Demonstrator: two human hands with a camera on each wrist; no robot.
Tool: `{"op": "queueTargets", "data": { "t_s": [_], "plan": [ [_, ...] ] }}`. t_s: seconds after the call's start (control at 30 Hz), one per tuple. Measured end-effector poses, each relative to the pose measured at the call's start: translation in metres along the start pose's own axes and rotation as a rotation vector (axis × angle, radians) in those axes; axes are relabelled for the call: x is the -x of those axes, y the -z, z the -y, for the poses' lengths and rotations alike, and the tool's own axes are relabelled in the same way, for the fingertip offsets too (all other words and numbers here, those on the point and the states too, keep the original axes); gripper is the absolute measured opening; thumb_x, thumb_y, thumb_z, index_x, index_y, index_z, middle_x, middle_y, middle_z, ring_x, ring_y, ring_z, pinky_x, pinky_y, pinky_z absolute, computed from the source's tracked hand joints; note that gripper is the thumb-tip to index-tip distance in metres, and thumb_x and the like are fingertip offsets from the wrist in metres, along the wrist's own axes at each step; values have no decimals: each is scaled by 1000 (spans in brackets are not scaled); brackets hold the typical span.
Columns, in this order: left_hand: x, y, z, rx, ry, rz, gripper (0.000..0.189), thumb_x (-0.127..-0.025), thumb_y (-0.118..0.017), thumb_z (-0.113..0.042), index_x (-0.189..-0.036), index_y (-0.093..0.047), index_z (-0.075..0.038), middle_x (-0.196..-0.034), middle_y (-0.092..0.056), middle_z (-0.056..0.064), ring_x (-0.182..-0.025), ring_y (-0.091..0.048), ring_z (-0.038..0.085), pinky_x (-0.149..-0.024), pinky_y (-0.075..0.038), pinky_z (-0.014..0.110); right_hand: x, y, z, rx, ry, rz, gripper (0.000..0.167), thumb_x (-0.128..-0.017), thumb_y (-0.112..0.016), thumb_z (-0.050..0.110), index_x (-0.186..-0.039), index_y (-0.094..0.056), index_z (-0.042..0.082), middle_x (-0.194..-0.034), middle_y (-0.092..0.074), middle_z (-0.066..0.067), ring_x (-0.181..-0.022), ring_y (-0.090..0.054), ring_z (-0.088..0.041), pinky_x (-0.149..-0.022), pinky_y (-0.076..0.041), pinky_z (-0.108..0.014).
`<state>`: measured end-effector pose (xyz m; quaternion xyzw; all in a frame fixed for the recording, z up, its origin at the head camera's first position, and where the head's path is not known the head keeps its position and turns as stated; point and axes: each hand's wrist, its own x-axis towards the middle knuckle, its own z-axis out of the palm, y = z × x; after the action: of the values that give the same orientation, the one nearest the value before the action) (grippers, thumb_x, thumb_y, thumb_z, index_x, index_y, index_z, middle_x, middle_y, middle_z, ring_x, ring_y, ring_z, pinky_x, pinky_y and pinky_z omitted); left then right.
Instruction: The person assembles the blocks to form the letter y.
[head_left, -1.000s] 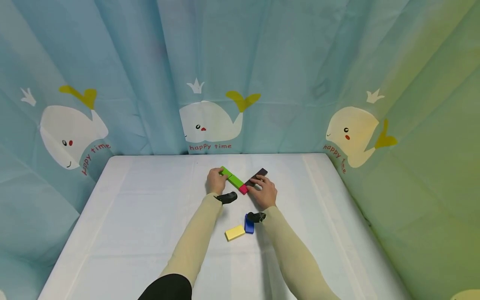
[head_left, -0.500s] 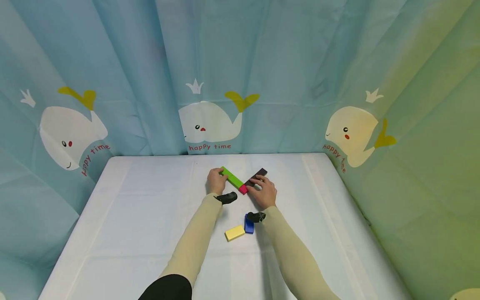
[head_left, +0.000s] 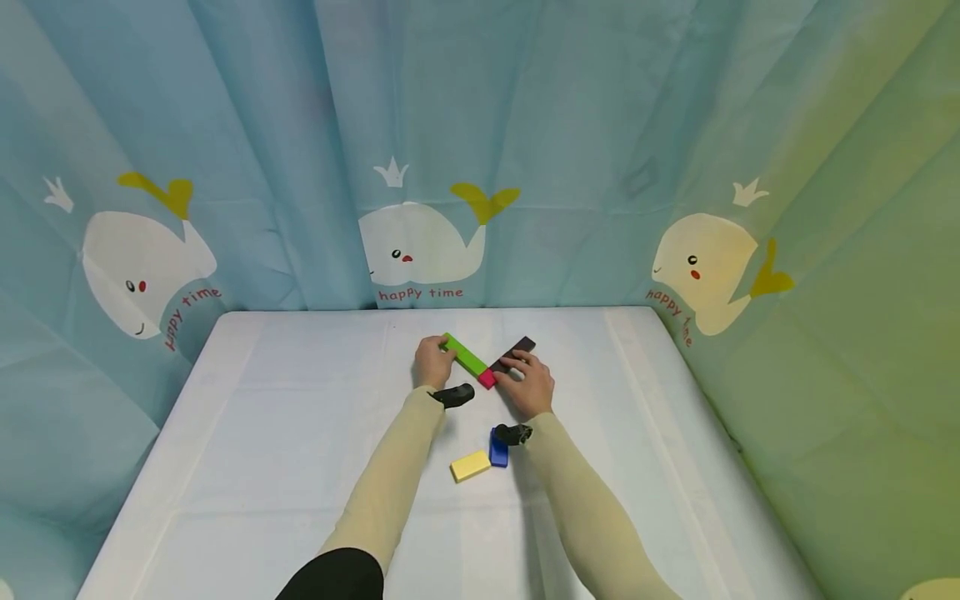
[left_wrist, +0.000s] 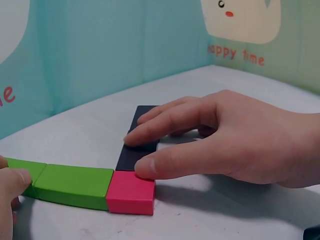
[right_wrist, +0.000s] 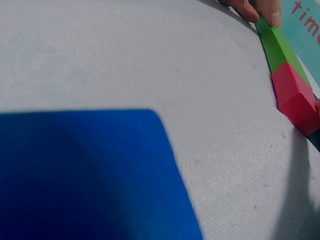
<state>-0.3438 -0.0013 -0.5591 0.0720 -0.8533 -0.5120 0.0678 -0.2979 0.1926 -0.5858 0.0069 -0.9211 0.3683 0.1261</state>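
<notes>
Two green blocks lie end to end on the white table, the nearer one meeting a pink-red block. From that corner a row of black blocks runs off to the back right, so the rows form a V. My left hand pinches the far end of the outer green block, its thumb showing at the left edge of the left wrist view. With fairly straight fingers, my right hand rests its thumb on the pink-red block and its fingertips on the black ones.
Nearer on the table lie a yellow block and a blue block, the blue one partly under the right wrist's camera in the head view. A blue-green curtain with whale prints stands behind the table.
A second ago the two green blocks were slightly out of line with a visible joint; now they sit straight and flush. Both hands have stayed almost in place.
</notes>
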Motion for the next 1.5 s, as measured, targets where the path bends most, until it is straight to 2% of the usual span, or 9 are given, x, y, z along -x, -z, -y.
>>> {"op": "queueTargets", "data": {
  "t_s": [0.13, 0.33, 0.53, 0.8, 1.0, 1.1, 1.2, 1.37, 1.5],
  "plan": [
    [-1, 6, 1, 1, -8, 12, 33, -89, -70, -9, -121, -67, 0, -125, -60, 17, -118, -56, 31, -97, -46, 40, -1, -1, 0, 4, 7, 6, 40, -86, -73, 38, -119, -72, 14, -140, -52, -8, -129, -40, -40, -105, -23, -60],
    [-1, 16, 5, 66, -11, 42, 36, -91, -70, -13, -125, -66, -2, -130, -58, 16, -121, -54, 31, -97, -47, 40, -1, 1, 1, -16, 2, 12, 42, -86, -73, 38, -120, -72, 13, -140, -52, -9, -130, -39, -41, -105, -22, -61],
    [1, 26, 13, 94, -31, 84, 38, -92, -70, -17, -127, -64, -2, -132, -54, 18, -115, -59, 30, -93, -50, 40, -2, 0, -2, -12, 2, 15, 42, -86, -73, 37, -120, -71, 13, -141, -51, -8, -130, -39, -40, -106, -22, -60],
    [2, 30, 18, 108, -31, 104, 40, -92, -69, -17, -129, -62, -2, -132, -54, 19, -112, -61, 31, -93, -50, 41, -3, -1, -1, 2, 12, 6, 42, -85, -74, 36, -119, -72, 12, -139, -53, -9, -129, -40, -41, -104, -24, -60],
    [8, 32, 15, 95, -31, 142, 43, -93, -68, -22, -132, -60, -6, -132, -54, 16, -112, -60, 29, -91, -50, 41, -2, 0, -1, -7, 22, 6, 42, -85, -74, 37, -119, -72, 12, -139, -53, -9, -128, -40, -42, -103, -24, -62],
    [18, 40, 15, 106, -71, 229, 44, -94, -68, -23, -132, -59, -5, -131, -54, 16, -111, -59, 28, -90, -49, 41, -2, -1, -2, -8, 27, 10, 42, -86, -73, 37, -120, -72, 12, -139, -52, -10, -129, -40, -42, -103, -24, -63],
    [29, 49, 20, 72, -139, 402, 43, -94, -67, -24, -132, -60, -7, -129, -57, 12, -107, -61, 24, -86, -51, 38, -3, -1, -3, -1, 22, 17, 42, -86, -73, 37, -121, -71, 12, -140, -51, -10, -130, -39, -42, -104, -23, -62],
    [51, 68, 32, -66, -301, 720, 38, -93, -68, -24, -129, -64, -12, -120, -63, 2, -99, -60, 13, -84, -50, 31, -4, 2, 0, -9, 6, 17, 43, -87, -73, 35, -122, -70, 11, -141, -51, -10, -131, -37, -42, -105, -21, -61],
    [71, 80, 39, -122, -410, 880, 36, -91, -71, -19, -127, -65, -13, -111, -66, -2, -90, -58, 8, -81, -48, 27, -3, 1, 2, -9, -8, 35, 43, -87, -73, 35, -123, -70, 11, -142, -50, -10, -132, -36, -41, -106, -21, -61]
  ]
}}
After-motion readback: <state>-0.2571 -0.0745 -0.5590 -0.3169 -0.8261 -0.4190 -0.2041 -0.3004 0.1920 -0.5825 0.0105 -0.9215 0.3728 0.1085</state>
